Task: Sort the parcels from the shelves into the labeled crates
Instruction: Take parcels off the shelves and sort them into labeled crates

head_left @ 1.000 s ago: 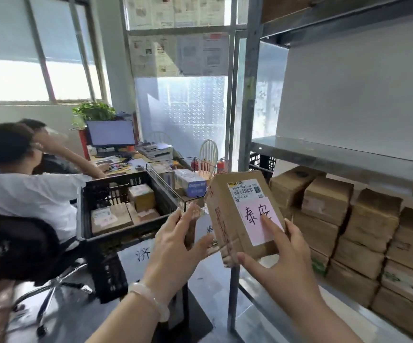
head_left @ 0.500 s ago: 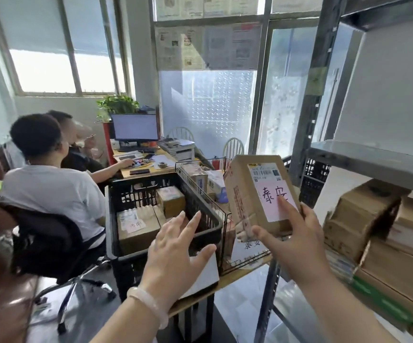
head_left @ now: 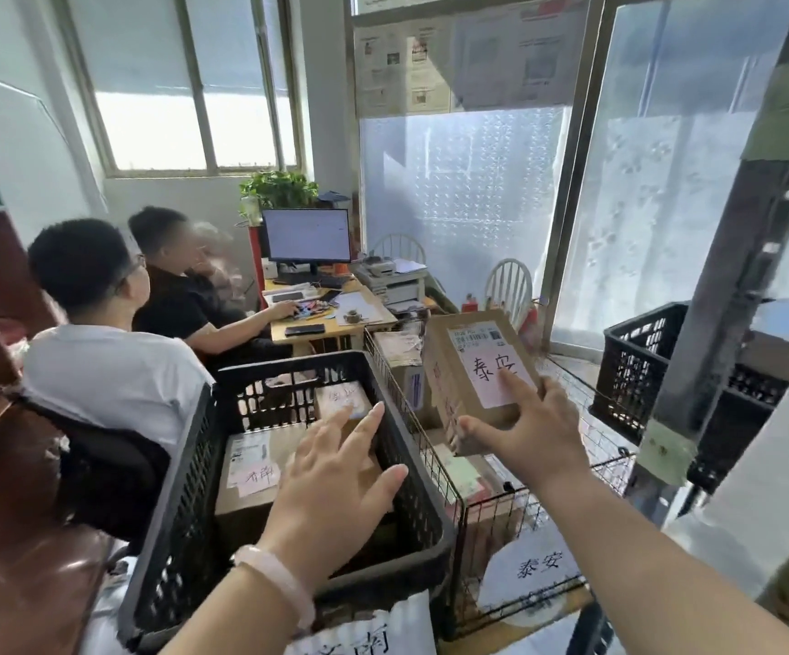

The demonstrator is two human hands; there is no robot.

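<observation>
My right hand (head_left: 532,430) grips a brown cardboard parcel (head_left: 466,371) with a pink handwritten note and a barcode label, holding it tilted above the wire crate (head_left: 492,508). That crate carries a white paper label (head_left: 532,572) on its front and holds several parcels. My left hand (head_left: 336,489) hovers with fingers spread over the black plastic crate (head_left: 184,494), which also holds labelled parcels (head_left: 253,470) and has a paper label (head_left: 364,631) on its front.
Two people sit at the left by a desk (head_left: 336,319) with a monitor. Another black crate (head_left: 638,366) stands at the right beside the metal shelf upright (head_left: 733,286). Frosted glass panels fill the back.
The view has swung left from the shelf to the crates. My right hand carried the parcel out over the wire crate, and my left hand came off the parcel and now hovers over the black crate.
</observation>
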